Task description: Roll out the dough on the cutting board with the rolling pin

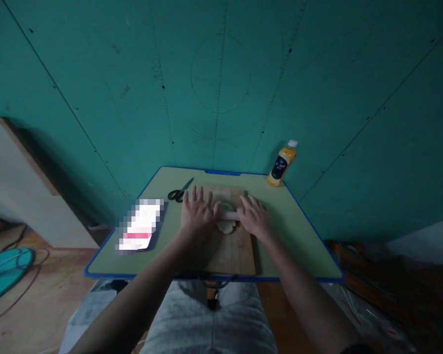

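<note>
A pale rolling pin (229,215) lies crosswise over a piece of flattened, whitish dough (226,227) on a wooden cutting board (231,258). My left hand (197,210) presses on the pin's left end, its fingers stretched out and spread, the thumb beside the dough. At the right end, my right hand (254,215) covers the pin with fingers bent over it. Both ends of the pin are hidden under my hands. The dough shows above and below the pin, with an uneven lower edge.
The board rests on a small, blue-edged table (295,255). Black-handled scissors (177,195) lie beyond my left hand, and a blurred-out phone or tablet (142,226) lies at left. A bottle with orange contents (281,164) stands at the back right corner, against the green wall (221,88).
</note>
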`<state>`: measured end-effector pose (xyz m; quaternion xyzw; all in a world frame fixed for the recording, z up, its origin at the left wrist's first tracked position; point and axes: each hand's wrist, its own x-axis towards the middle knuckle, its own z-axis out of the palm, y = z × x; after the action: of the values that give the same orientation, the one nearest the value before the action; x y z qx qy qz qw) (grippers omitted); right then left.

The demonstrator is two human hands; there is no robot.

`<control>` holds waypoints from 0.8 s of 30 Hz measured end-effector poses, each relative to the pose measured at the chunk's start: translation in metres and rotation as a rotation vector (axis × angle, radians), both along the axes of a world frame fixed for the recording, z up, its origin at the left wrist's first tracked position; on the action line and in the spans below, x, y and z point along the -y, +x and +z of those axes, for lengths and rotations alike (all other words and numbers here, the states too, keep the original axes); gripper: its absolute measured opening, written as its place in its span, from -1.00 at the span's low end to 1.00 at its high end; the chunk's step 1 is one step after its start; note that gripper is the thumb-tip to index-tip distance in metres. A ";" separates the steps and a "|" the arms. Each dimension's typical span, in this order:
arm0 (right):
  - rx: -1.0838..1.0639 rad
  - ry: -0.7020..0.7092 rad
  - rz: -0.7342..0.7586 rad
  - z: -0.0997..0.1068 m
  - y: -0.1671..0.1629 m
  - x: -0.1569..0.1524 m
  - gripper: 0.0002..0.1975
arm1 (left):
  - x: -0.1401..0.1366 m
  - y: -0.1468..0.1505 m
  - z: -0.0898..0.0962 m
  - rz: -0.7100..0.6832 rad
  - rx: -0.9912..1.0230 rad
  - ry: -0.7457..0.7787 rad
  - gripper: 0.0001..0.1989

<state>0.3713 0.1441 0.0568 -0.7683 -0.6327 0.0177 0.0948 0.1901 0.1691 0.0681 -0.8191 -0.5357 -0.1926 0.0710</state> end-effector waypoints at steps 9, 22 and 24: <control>0.087 0.159 0.151 -0.002 -0.007 0.048 -0.50 | 0.040 -0.018 -0.011 -0.074 -0.018 0.010 -0.60; 0.041 0.183 0.305 -0.009 -0.002 0.084 -0.40 | 0.056 -0.041 -0.025 -0.203 -0.002 -0.021 -0.48; 0.032 0.158 0.302 -0.006 -0.001 0.082 -0.42 | 0.053 -0.040 -0.024 -0.215 -0.015 -0.019 -0.48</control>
<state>0.3703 0.0618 0.0511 -0.6550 -0.7417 -0.0304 0.1412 0.1506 0.1160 0.0442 -0.8739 -0.4459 -0.1880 0.0463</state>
